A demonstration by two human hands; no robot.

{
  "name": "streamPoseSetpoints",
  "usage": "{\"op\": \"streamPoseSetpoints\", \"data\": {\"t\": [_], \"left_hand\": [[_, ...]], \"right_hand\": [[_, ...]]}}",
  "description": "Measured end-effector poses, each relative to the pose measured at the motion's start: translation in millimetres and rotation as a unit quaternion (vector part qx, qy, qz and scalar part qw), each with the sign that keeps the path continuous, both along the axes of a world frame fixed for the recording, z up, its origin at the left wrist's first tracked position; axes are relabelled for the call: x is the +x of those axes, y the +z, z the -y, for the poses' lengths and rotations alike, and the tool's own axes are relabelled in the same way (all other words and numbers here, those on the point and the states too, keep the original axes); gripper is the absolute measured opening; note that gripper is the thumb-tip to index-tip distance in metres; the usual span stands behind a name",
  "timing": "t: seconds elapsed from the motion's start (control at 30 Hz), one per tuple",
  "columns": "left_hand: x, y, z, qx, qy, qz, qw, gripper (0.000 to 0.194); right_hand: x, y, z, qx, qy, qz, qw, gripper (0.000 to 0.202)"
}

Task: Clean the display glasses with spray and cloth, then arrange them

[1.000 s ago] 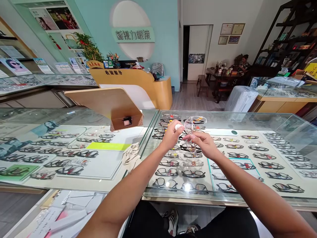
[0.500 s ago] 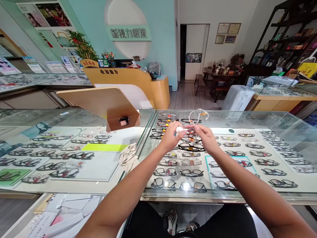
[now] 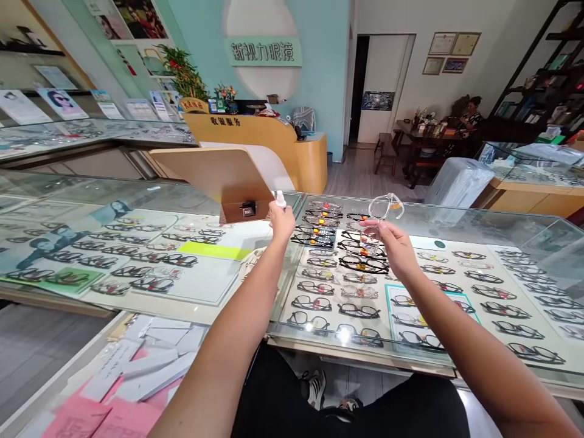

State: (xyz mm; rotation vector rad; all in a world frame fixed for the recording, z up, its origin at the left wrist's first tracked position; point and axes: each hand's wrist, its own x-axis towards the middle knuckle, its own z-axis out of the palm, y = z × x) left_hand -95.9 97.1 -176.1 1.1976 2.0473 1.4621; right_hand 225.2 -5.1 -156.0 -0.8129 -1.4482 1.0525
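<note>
My left hand (image 3: 281, 220) is wrapped around a small white spray bottle (image 3: 280, 198), held upright beside the tilted mirror stand (image 3: 214, 173). Only the bottle's nozzle and shoulder show above my fingers. My right hand (image 3: 396, 243) pinches a pair of clear-framed glasses (image 3: 385, 207) above the glass showcase, one lens ring higher than the other. Underneath them, several dark-framed glasses (image 3: 362, 264) are laid out in rows. A cream cloth (image 3: 250, 263) is bunched up on the counter, partly behind my left forearm.
Glass showcases (image 3: 292, 340) run across in front of me. An open drawer (image 3: 137, 365) with paper packets and pink slips is at lower left. Beyond stand a wooden cash desk (image 3: 255, 143) and a wrapped suitcase (image 3: 451, 188). A person (image 3: 469, 118) sits at a far table.
My left hand has moved left with the spray bottle, away from the glasses and toward the mirror. My right hand still holds the glasses, slightly further right. The view has turned left.
</note>
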Motion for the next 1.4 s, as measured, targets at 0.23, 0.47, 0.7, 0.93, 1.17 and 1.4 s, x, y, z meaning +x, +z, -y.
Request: {"op": "streamPoseSetpoints", "data": {"t": [0.23, 0.47, 0.7, 0.93, 1.17, 1.4], "left_hand": [[-29, -27.3, -11, -0.054, 0.048, -0.003, 0.997, 0.036], [-35, -31.3, -12, -0.064, 0.066, -0.005, 0.996, 0.044], [-14, -1.0, 12, 0.018, 0.147, -0.052, 0.988, 0.071], [-44, 47.3, 54, -0.009, 0.038, -0.193, 0.980, 0.045], [-108, 32.5, 119, -0.213, -0.120, -0.231, 0.942, 0.034], [-107, 18.7, 138, -0.168, -0.155, -0.153, 0.961, 0.024]], "right_hand": [[3, -2.9, -3, 0.005, 0.005, -0.016, 1.000, 0.042], [3, -1.8, -4, 0.009, 0.000, -0.007, 1.000, 0.047], [2, 0.4, -5, 0.015, -0.015, -0.010, 1.000, 0.050], [2, 1.7, -5, 0.011, -0.014, -0.031, 0.999, 0.046], [1, 0.2, -3, 0.019, -0.023, 0.007, 1.000, 0.052], [0, -3.6, -5, 0.033, -0.022, 0.025, 0.999, 0.055]]}}
